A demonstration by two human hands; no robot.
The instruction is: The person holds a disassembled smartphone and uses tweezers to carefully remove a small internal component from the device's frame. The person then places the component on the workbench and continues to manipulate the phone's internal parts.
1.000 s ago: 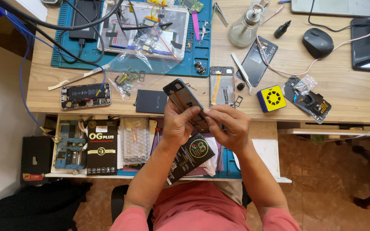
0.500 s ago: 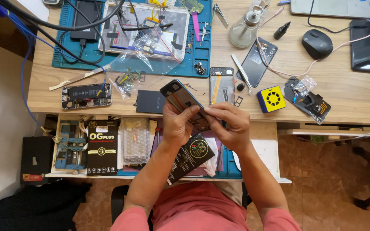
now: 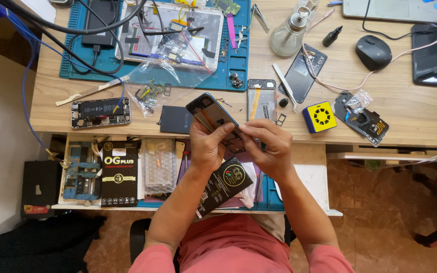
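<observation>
Both my hands hold an opened phone body [image 3: 211, 114], dark inside with a blue rim, tilted above the front edge of the wooden desk [image 3: 380, 76]. My left hand [image 3: 206, 145] grips its lower left side, thumb across the inner face. My right hand [image 3: 269, 146] pinches its lower right end; what is under those fingertips is hidden. A black flat package [image 3: 224, 184] lies in the open drawer [image 3: 309, 174] under my wrists.
On the desk lie a blue work mat [image 3: 238, 63] with a disassembled tablet [image 3: 173, 33], a glass bottle [image 3: 288, 35], a mouse [image 3: 373, 52], a yellow square device [image 3: 319, 117], several opened phones and cables. The drawer holds boxes and parts.
The phone body has tipped slightly and my hands have shifted a little on it; nothing on the desk has moved.
</observation>
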